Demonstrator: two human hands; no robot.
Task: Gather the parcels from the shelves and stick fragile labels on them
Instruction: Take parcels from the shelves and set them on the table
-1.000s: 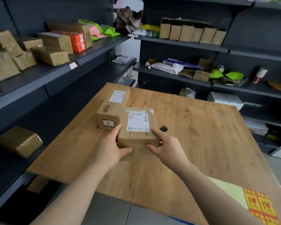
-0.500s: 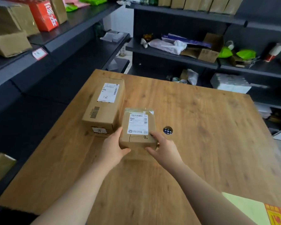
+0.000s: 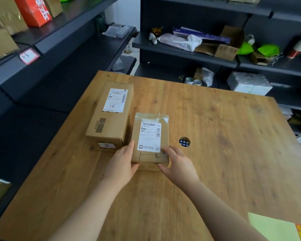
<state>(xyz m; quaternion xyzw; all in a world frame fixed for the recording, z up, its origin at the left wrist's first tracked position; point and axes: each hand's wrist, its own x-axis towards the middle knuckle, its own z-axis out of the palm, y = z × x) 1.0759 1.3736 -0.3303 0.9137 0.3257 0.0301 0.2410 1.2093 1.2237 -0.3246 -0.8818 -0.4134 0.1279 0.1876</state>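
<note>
parcels number two on the wooden table: a larger box and, just beside it, a small parcel gripped by left hand and right hand, neither showing a fragile label yet.

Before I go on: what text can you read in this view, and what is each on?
"1-8", handwritten: top label of the larger box.
"E012": shipping label of the smaller parcel.
"8", handwritten: smaller parcel's cardboard, below that label.
"1-6", handwritten: shelf tag.
Red box: characters cropped, unreadable.
Fine print, barcode numbers: too blurred.
</note>
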